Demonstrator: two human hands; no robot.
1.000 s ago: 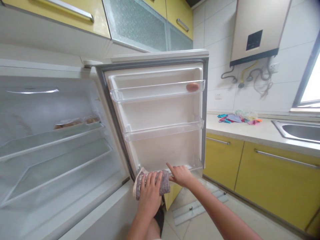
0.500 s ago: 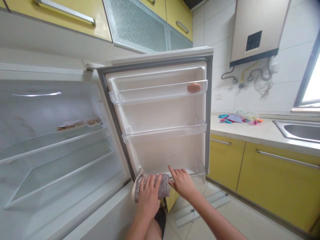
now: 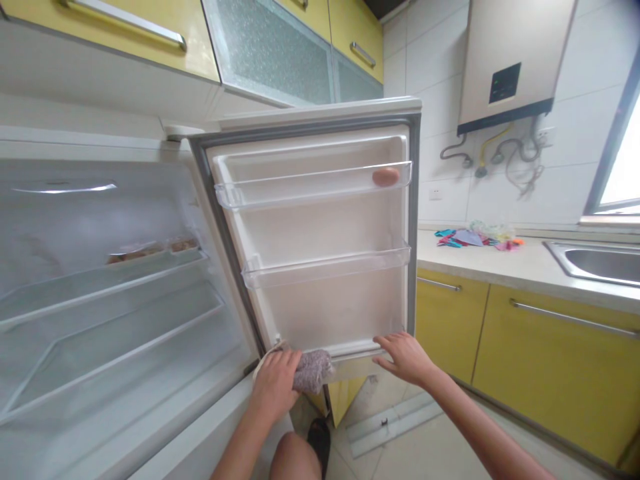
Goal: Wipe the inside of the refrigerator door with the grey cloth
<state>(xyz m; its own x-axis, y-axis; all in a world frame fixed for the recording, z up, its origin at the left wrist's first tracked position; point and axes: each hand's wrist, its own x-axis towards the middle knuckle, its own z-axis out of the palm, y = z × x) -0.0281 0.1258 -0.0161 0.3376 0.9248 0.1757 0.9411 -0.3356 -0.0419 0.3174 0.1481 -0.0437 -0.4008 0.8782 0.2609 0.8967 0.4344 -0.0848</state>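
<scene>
A home kitchen: fridge (image 3: 150,280), yellow cabinets (image 3: 550,360), sink (image 3: 595,261).

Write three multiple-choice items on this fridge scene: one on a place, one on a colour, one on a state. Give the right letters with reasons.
1. Where is the egg?
A. top door shelf
B. sink
C. floor

2. What colour are the lower cabinets?
A. blue
B. yellow
C. black

3. How is the fridge door?
A. shut
B. open
C. taken off

Key:
1 A, the egg lies at the right end of the top door shelf.
2 B, the cabinet fronts under the counter are yellow.
3 B, the door stands swung out and shows its inner shelves, while the left hand holds a cloth at its bottom edge and the right hand rests on the lower right corner.
</scene>
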